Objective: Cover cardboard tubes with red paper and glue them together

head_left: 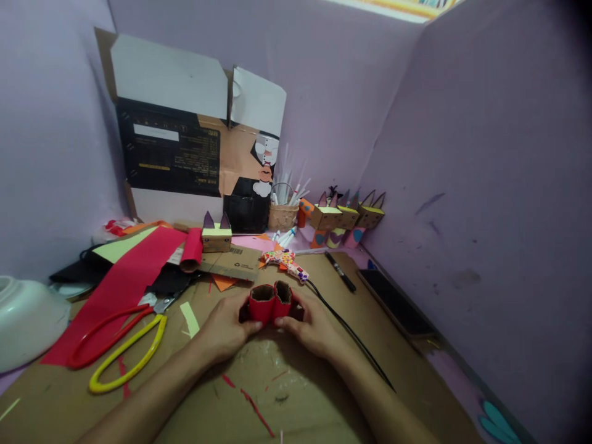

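Bare forearms (161,382) are stretched in from the near edge, and over the brown cardboard sheet (319,401) two short tubes are being held upright, side by side: a wider, red-covered cardboard tube (261,312) and a narrower, red-covered cardboard tube (283,310). Their walls look to be touching along the middle.

And the grip? It is closed on both sides, no more open than the tubes' own width: the wider one is held by the left hand (224,327), the narrower by the right hand (317,327), with the thumbs laid low across the front. Whether the hidden fingertips are pressed hard cannot be told.

Even, gentle pressure seems called for here. If the sides are squeezed too hard, the openings could be pinched, and the right-hand one already looks slim. The rims are best kept level and the walls parallel, so that no gap is left at top or bottom; twisting is best avoided, lest the seam be slid out of line.

Just beyond the tubes, a white, colourfully patterned glue gun (283,258) is laid down, its black cord (348,330) trailed past the right hand. That cord is best kept clear of the wrist, and the nozzle treated as possibly hot.
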A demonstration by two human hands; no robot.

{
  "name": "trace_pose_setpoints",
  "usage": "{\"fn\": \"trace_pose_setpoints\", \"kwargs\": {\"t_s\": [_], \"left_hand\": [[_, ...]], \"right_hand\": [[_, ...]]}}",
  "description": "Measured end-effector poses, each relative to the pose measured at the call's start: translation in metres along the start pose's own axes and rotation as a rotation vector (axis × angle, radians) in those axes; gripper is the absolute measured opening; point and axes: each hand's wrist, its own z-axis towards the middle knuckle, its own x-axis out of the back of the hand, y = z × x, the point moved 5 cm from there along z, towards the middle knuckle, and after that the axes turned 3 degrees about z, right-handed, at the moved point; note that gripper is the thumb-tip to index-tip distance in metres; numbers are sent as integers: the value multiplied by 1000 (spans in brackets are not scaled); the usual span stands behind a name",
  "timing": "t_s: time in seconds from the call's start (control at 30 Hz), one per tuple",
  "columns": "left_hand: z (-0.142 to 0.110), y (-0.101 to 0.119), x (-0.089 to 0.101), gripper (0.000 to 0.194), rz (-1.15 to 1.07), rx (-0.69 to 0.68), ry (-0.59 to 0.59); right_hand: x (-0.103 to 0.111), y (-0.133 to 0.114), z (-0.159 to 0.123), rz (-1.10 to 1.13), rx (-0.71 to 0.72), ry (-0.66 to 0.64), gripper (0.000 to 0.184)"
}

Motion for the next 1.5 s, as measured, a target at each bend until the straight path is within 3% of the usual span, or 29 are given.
{"fn": "trace_pose_setpoints", "kwargs": {"t_s": [0.47, 0.7, 0.83, 0.97, 1.07, 1.17, 1.23, 1.37, 1.43, 1.5], "left_hand": [[1, -1, 1, 34, 26, -1, -5], [-1, 6, 2, 31, 58, 65, 10], [-2, 1, 23, 33, 294, 236, 123], [1, -9, 50, 39, 553, 376, 204], [0, -9, 61, 50, 610, 405, 268], [-8, 6, 67, 58, 639, 299, 507], [-15, 18, 59, 58, 533, 161, 555], [-20, 27, 16, 57, 290, 7, 213], [-22, 27, 2, 54, 261, -16, 150], [-23, 23, -5, 49, 235, -5, 166]], "right_hand": [[7, 5, 1, -150, 23, 74, 22], [2, 6, 2, 165, -54, 58, 25], [7, 8, 1, 514, -162, 147, 30], [5, 4, -1, 828, -242, 104, 39], [1, 1, -2, 906, -252, 46, 41], [0, 2, -3, 927, -263, 47, 38], [-3, 3, -4, 922, -256, 53, 39], [-14, 0, -8, 857, -230, -11, 39], [-19, 0, -10, 819, -225, -31, 40], [-22, 1, -12, 794, -214, -27, 45]]}}
